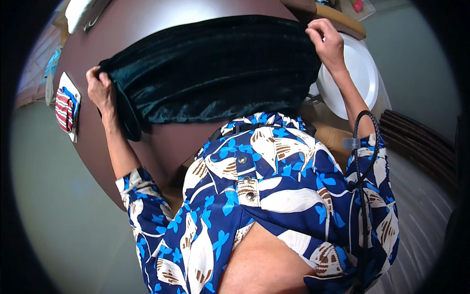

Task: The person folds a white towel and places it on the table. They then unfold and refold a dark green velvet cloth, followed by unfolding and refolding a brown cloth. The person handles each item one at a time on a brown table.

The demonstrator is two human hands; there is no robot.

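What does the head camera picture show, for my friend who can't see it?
A person's two hands hold up a dark green velvety cloth over a round brown table, left hand and right hand each gripping an edge. A white plate sits at the right.

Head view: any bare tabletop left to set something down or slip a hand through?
Bare brown table beyond the dark green velvet cloth, up to the white folded cloth. A second patch lies between the velvet's near edge and the person's body. Crowded: left edge by the striped item near the left hand; right side, white plate beside the right hand.
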